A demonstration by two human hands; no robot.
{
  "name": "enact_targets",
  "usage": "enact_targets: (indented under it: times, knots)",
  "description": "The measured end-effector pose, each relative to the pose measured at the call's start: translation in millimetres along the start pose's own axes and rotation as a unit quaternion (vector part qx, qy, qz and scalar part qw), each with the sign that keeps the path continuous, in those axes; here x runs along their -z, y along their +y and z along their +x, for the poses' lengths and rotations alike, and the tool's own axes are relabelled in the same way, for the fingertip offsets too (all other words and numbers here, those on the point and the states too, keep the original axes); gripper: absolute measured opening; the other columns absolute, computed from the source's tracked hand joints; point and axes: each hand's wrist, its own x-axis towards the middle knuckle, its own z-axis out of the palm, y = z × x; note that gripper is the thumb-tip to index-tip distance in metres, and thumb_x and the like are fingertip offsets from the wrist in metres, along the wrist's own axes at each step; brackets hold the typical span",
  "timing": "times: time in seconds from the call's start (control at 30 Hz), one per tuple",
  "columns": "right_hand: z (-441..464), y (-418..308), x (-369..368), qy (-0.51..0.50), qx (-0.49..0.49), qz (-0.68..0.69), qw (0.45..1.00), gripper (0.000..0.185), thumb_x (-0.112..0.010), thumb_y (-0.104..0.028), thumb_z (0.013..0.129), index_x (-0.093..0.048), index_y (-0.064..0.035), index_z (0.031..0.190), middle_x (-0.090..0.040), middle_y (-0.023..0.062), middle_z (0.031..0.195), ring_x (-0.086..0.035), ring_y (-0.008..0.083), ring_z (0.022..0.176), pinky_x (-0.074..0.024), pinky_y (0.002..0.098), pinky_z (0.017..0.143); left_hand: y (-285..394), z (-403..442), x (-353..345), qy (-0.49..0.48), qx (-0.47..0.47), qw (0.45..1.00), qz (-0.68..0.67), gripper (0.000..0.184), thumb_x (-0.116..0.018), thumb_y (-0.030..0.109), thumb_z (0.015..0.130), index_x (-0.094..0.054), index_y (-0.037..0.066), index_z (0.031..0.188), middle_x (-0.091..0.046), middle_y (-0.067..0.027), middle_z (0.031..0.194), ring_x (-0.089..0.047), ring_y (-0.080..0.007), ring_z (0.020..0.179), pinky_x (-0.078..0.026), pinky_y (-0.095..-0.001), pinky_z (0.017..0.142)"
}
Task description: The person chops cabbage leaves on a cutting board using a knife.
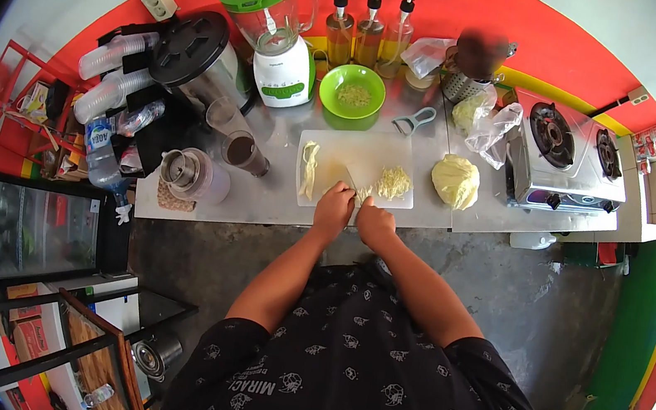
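A white cutting board [337, 143] lies on the metal counter. Shredded cabbage [394, 182] is heaped on its right side, and a pale cabbage piece [309, 170] lies along its left side. At the board's front edge my right hand [376, 222] is closed round a knife [352, 179], whose blade points up and left. Close beside it, my left hand [334, 208] is closed at the blade; what its fingers hold is hidden. Some shreds show between the hands. A cabbage head [455, 182] sits right of the board. Behind the board stands a green bowl [353, 83] with shreds inside.
Behind the board are a blender [281, 64], pump bottles [369, 35] and a peeler [414, 121]. A dark drink cup [243, 151] and a jar [198, 176] stand left, near a black-lidded container [191, 47]. At right are a plastic bag [493, 132] and a gas stove [568, 163].
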Motion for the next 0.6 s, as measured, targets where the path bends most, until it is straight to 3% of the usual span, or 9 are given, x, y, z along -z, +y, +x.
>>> enact_targets:
  times: [0.23, 0.37, 0.43, 0.6]
  knots:
    - [1.3, -1.8, -8.1, 0.01, -0.017, 0.036, 0.999, 0.024, -0.053, -0.015, 0.095, -0.047, 0.0012, 0.113, -0.074, 0.0215, 0.093, -0.074, 0.0385, 0.085, -0.06, 0.0453, 0.074, -1.6, -2.5, -0.5, -0.026, 0.021, 0.999, -0.007, 0.013, -0.064, 0.011, 0.086, -0.07, 0.003, 0.095, -0.064, -0.0146, 0.098, -0.063, -0.0374, 0.091, -0.052, -0.0454, 0.08]
    - [6.2, 10.0, -1.7, 0.019, 0.002, 0.005, 1.0, 0.025, -0.053, -0.015, 0.096, -0.047, 0.0014, 0.114, -0.073, 0.0228, 0.097, -0.074, 0.0395, 0.089, -0.06, 0.0459, 0.076, -2.7, 4.0, 0.2, 0.0, -0.028, 0.999, 0.026, 0.012, -0.065, 0.011, 0.086, -0.071, 0.005, 0.095, -0.064, -0.0128, 0.097, -0.063, -0.0348, 0.093, -0.052, -0.0438, 0.081]
    - [1.3, 15.6, 3.4, 0.001, -0.016, -0.004, 1.0, 0.027, -0.053, -0.015, 0.096, -0.047, 0.0024, 0.116, -0.072, 0.0239, 0.101, -0.073, 0.0392, 0.094, -0.0598, 0.046, 0.078, -0.8, 1.5, 0.0, 0.012, -0.02, 0.999, 0.03, 0.011, -0.065, 0.011, 0.087, -0.072, 0.006, 0.094, -0.063, -0.0088, 0.095, -0.062, -0.03, 0.096, -0.053, -0.0424, 0.082]
    - [3.0, 31.3, 11.9, 0.014, -0.055, 0.015, 0.998, 0.027, -0.054, -0.013, 0.095, -0.048, 0.0025, 0.116, -0.072, 0.0239, 0.101, -0.073, 0.0387, 0.095, -0.0596, 0.0455, 0.079, 0.1, 7.3, -2.0, -0.012, 0.01, 0.999, 0.032, 0.01, -0.069, 0.009, 0.082, -0.072, 0.008, 0.092, -0.064, -0.0092, 0.095, -0.063, -0.0314, 0.096, -0.052, -0.0418, 0.083]
